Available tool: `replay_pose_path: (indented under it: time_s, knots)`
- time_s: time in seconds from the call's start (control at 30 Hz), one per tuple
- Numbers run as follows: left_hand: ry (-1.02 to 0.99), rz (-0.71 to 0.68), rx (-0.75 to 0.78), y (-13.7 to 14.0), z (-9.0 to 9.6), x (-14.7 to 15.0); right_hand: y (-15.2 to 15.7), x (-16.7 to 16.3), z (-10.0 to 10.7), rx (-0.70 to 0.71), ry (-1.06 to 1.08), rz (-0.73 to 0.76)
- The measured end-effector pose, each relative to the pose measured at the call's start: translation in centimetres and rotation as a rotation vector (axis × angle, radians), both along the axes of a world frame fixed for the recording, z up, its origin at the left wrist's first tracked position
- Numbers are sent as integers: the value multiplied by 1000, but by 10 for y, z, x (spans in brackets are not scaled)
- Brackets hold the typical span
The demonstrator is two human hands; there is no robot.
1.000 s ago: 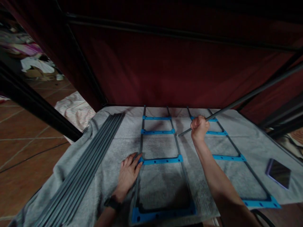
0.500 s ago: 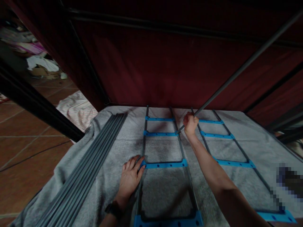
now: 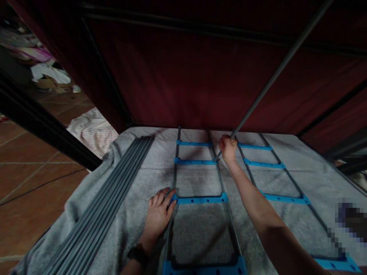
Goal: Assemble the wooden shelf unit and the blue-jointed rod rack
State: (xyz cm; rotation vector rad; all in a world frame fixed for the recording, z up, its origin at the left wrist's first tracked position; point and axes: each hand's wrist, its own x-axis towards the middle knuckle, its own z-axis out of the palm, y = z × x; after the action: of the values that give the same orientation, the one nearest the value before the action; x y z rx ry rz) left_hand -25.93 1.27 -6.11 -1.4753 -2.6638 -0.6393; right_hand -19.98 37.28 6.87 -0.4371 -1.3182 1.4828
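The grey rod's (image 3: 275, 76) upper end is cut off — its long axis slants steeply up-right from the blue-barred frame (image 3: 197, 198). Right hand (image 3: 228, 148) fists it; left hand (image 3: 157, 214) lies spread, flat on that frame.

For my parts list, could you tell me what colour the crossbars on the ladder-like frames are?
Bright blue crossbars, clearest in the head view.

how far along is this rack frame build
Done: two ladder-like frames with blue connectors lie on the grey cloth. In hand: the right hand grips a grey rod, its lower end at the left frame; the left hand presses that frame. Left: a bundle of rods lies unused.
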Motion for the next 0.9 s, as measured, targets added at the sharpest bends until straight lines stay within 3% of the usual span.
replay_pose_path:
  time_s: [0.9]
  knots:
    - [107,-38,-20,-3,-4,-1,19,-7,2,-46,-20,106]
